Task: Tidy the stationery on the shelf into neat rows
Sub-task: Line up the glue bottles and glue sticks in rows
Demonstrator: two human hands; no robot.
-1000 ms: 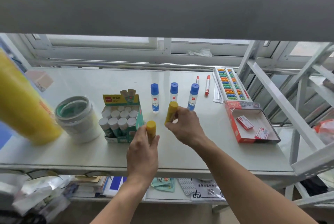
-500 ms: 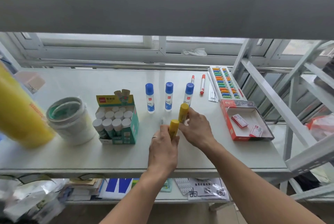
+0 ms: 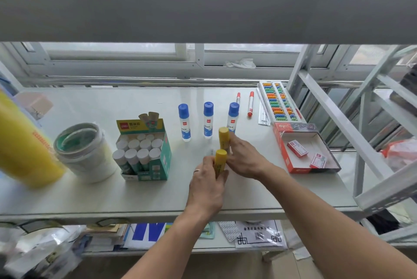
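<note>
Right now the left hand (image 3: 208, 185) grips one yellow stick (image 3: 220, 162) upright near mid-shelf (image 3: 259, 193); the right hand (image 3: 244, 161) grips the other stick (image 3: 224, 139), just in front of the blue-capped bottles (image 3: 208, 119). Risk: right knuckles sit close to the rightmost bottle; a nudge could topple it. Tall narrow sticks may tip if released tilted.

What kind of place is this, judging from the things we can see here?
Probably a stationery stockroom or shop storage area by a window. White metal shelving holds goods in quantity: a display box of glue sticks, blue-capped glue bottles standing in a row, and a packaged bead abacus.
</note>
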